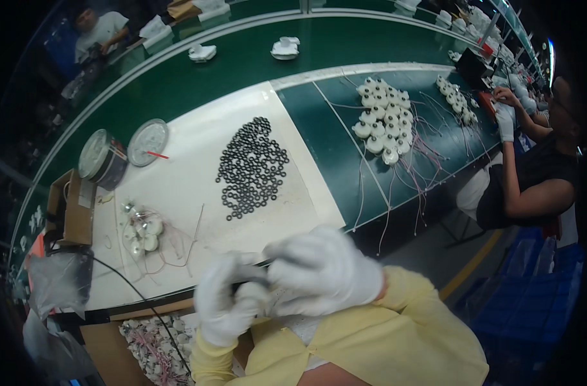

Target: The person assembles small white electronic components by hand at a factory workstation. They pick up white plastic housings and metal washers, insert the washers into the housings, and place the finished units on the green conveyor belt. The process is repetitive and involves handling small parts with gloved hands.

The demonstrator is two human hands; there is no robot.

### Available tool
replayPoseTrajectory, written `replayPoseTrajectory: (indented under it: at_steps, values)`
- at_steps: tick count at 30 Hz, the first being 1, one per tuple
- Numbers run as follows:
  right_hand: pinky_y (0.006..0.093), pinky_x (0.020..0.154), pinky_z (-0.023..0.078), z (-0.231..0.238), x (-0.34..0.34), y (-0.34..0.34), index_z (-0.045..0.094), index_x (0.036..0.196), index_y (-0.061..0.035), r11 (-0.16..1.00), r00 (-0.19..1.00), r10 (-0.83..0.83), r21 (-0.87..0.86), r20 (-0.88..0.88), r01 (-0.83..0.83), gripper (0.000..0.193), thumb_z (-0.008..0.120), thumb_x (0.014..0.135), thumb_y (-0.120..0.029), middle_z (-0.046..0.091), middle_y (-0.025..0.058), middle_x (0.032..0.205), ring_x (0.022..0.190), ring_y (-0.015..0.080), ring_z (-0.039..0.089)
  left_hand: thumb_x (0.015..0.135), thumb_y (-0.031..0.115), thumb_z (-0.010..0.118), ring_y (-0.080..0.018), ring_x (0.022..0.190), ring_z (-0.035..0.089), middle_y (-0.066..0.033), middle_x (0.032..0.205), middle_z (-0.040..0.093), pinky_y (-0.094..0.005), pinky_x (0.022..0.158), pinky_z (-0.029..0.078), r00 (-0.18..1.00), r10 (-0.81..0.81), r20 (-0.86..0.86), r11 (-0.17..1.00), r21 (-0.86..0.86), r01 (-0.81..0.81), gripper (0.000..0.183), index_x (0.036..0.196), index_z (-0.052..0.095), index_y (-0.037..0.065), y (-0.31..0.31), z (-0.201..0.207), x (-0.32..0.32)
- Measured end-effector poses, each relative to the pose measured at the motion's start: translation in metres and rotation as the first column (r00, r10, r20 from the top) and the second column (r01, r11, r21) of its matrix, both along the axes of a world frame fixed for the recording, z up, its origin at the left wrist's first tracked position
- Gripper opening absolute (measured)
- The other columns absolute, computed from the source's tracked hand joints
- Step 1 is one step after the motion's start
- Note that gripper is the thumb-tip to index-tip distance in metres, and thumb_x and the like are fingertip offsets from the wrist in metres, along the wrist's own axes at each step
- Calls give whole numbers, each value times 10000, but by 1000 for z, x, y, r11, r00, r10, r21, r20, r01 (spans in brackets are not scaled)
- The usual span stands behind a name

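Both of my hands wear white gloves and meet at the table's near edge. My left hand (228,301) is closed, its fingers curled round something small that the gloves mostly hide. Blurred by motion, my right hand (329,273) presses its closed fingers against the same spot from the right. A dark grey piece shows between the hands, too smeared to name. Beyond them, many small black rings (252,170) lie spread on the white table sheet (197,135). To the left sits a small group of rounded white parts with thin wires (145,235).
Rows of white wired parts (385,122) cover the green mat at right, wires trailing over its edge. At left stand a clear tub (102,157), its lid (147,143) and a cardboard box (82,206). An open carton (107,357) holds wired parts below. A co-worker (531,180) sits at right.
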State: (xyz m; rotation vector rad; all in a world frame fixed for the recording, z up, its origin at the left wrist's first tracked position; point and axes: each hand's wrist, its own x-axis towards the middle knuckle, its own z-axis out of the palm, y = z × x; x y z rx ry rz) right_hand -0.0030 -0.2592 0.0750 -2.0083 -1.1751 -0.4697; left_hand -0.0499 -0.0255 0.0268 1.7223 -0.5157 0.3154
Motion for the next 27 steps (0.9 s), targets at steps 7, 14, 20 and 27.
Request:
replayPoseTrajectory:
  at_steps: [7,14,20,27]
  values:
    - [314,522,454,-37,-9,31,521,1455,3,818,857,256,572,-447,54,713,730,934,-435,638,52,751,571,179,603,957,169,645,-320,713,629,-156,899,653,-409,688,497,985,-167,44,971,179,156,548,1435,523,-71,-9,15,26]
    - [267,548,423,-53,-25,-16,691,1157,92,836,431,401,515,-809,189,732,554,1006,-611,651,95,767,609,142,556,876,202,705,-312,822,660,-92,900,687,-435,733,527,694,402,597,446,535,-718,266,1114,715,84,84,39,85]
    - [309,702,515,-19,16,-29,687,1220,-39,999,591,-48,-40,-805,27,413,799,866,-220,703,50,864,756,163,665,973,536,534,-325,1050,692,-127,1078,739,-476,939,517,574,614,542,47,701,-712,499,1234,732,161,193,11,132]
    - [401,667,390,-27,78,-39,666,964,-180,769,894,-104,-535,436,350,183,714,888,-338,521,31,703,676,251,546,930,517,577,-324,1114,706,-133,1180,752,-477,953,517,644,765,-17,24,1000,-3,453,1061,812,152,172,50,191]
